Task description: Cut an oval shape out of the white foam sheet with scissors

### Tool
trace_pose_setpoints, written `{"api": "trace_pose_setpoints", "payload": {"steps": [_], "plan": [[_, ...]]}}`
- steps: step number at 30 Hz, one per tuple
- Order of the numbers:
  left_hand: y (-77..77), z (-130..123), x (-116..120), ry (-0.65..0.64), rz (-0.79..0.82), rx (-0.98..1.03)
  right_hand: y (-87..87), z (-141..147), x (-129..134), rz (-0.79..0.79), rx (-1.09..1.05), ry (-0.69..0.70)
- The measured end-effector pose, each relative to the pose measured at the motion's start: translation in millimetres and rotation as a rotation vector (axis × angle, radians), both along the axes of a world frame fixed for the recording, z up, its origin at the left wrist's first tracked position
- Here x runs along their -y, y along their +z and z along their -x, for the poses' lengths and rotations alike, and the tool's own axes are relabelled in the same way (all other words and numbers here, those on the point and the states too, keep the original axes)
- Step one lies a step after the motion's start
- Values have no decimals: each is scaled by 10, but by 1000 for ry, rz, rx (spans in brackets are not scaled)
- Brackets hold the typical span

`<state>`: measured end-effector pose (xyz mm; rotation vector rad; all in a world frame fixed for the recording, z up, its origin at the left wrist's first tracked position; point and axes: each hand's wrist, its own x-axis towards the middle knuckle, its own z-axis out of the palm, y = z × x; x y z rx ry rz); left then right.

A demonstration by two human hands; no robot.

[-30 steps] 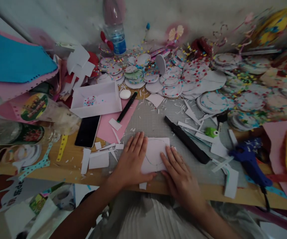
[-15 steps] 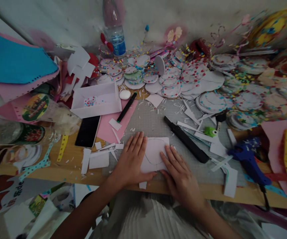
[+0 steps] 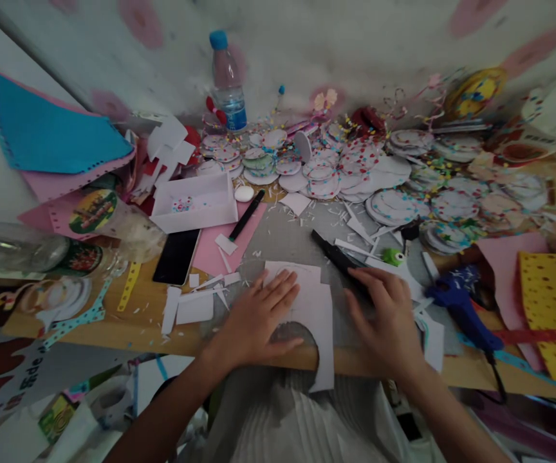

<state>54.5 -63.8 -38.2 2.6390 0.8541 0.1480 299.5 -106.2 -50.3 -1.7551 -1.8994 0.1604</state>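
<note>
My left hand (image 3: 263, 315) lies flat with fingers spread on white paper (image 3: 307, 273) near the table's front edge. A faint drawn line shows on the paper's upper part. One white piece with a curved cut-out (image 3: 325, 341) reaches past the table edge, over my lap. To the right, my right hand (image 3: 387, 321) hovers over or touches the lower part of a long black tool (image 3: 329, 247), which looks like a utility knife. Its thumb and fingers are apart on either side of the tool. A grey cutting mat (image 3: 278, 238) lies beneath.
White discs with coloured dots (image 3: 324, 173) crowd the back. At left are a white box (image 3: 195, 215), a phone (image 3: 176, 257), a black marker (image 3: 248, 215) and bottles. A blue glue gun (image 3: 466, 302) and yellow spotted sheet (image 3: 553, 308) lie right. Paper scraps surround the hands.
My right hand has left the paper and moved right to the black tool. The piece with the curved cut-out now shows over the table edge. My left hand stays on the paper.
</note>
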Motion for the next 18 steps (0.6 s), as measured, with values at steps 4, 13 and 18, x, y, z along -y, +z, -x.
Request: {"api": "trace_pose_setpoints", "payload": {"steps": [4, 13, 18], "plan": [[-103, -79, 87, -20, 13, 28, -101, -90, -288, 94, 169, 7], [-233, -140, 121, 61, -42, 13, 224, -173, -188, 267, -620, -24], [-192, -91, 152, 84, -66, 27, 384, -244, 6, 433, -1161, -138]]}}
